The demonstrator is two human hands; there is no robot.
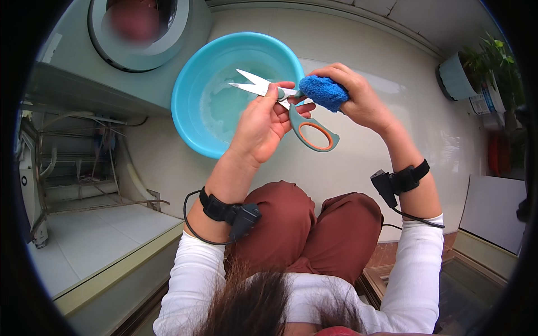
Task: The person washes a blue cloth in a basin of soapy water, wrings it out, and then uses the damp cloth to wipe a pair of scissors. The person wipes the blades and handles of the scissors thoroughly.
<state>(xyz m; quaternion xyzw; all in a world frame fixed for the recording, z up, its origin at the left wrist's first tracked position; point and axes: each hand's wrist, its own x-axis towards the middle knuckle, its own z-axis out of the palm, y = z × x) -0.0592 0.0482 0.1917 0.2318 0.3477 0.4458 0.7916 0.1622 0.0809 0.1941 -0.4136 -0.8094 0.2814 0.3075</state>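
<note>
My left hand [267, 122] grips a pair of scissors [317, 136] near the pivot, with the blades parted and pointing up to the left. The handles are grey-green, and an orange lining rings the visible finger loop. In my right hand [357, 92] is a bunched blue cloth [323, 91], wrapped around the other handle and hiding its loop. Just beyond and partly beneath my left hand sits a turquoise plastic basin [187, 113]. Cloudy, slightly foamy water [229, 105] lies in it.
A front-loading washing machine [185, 54] stands at the upper left, beside the basin. Hoses and a wire rack [84, 168] fill the recess at left. Potted plants [458, 77] line the right wall. My bent knees [277, 210] are close below my hands, on a pale tiled floor [403, 50].
</note>
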